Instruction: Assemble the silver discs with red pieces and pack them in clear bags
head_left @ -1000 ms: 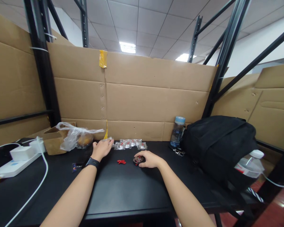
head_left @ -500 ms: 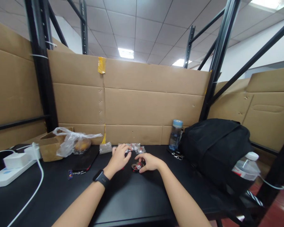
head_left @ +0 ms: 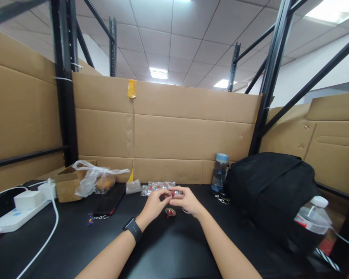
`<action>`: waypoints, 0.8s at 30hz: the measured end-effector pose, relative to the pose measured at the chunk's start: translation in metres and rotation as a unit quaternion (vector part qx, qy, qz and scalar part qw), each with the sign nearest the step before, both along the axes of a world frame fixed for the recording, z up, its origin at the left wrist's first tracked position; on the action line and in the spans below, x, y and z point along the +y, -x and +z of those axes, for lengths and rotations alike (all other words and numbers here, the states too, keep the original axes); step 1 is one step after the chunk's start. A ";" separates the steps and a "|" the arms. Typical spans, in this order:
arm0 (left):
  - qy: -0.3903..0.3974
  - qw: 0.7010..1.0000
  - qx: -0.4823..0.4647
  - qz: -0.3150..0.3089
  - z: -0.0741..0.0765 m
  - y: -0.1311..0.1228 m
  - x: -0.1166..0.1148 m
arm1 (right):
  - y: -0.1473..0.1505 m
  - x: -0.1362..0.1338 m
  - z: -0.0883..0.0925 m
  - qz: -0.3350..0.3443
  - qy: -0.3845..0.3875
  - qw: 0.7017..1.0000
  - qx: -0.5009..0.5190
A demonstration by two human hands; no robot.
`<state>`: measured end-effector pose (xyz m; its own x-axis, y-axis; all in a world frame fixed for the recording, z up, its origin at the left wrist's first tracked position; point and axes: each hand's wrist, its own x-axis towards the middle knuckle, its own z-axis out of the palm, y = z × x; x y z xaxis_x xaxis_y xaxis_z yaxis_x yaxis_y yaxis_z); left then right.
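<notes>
My left hand point(head_left: 154, 205), with a dark watch on the wrist, and my right hand point(head_left: 189, 202) meet fingertip to fingertip above the black table. Pinched between them is a small red piece point(head_left: 172, 193), mostly covered by the fingers. Just below the hands, a small round metallic disc point(head_left: 170, 212) with a red centre lies on the table. A pale curved edge point(head_left: 186, 211) peeks out under my right hand; its kind cannot be made out. Behind the hands sit several clear packets point(head_left: 154, 186) with small red and silver parts.
To the left are a plastic bag point(head_left: 88, 180), a cardboard box point(head_left: 68, 186), a black flat case point(head_left: 110, 199) and a white power strip point(head_left: 8, 221) with cables. A blue-lidded bottle point(head_left: 219, 172) and black backpack point(head_left: 270, 190) stand right. Cardboard point(head_left: 168, 139) walls the back.
My hands have come together and now pinch a small red piece between them. The disc, earlier beside my right fingers, lies uncovered below. The camera view has shifted slightly.
</notes>
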<state>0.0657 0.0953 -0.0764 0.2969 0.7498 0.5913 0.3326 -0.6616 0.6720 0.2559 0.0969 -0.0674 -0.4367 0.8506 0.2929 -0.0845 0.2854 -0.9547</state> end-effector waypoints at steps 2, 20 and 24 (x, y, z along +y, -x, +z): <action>-0.012 0.999 0.035 0.015 -0.002 0.000 0.000 | 0.000 0.002 -0.002 0.002 -0.017 1.000 -0.018; -0.023 0.936 0.345 0.060 0.004 0.071 0.014 | -0.081 0.026 -0.006 -0.169 -0.097 0.883 -0.427; -0.089 0.952 0.292 0.012 0.006 0.041 0.001 | -0.081 0.027 -0.006 -0.160 -0.089 0.888 -0.423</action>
<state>0.0247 0.0963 -0.0702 0.5985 0.6632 0.4495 0.6310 -0.7359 0.2456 0.3366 0.1242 -0.0738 -0.3093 0.9438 0.1167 0.7531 0.3180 -0.5759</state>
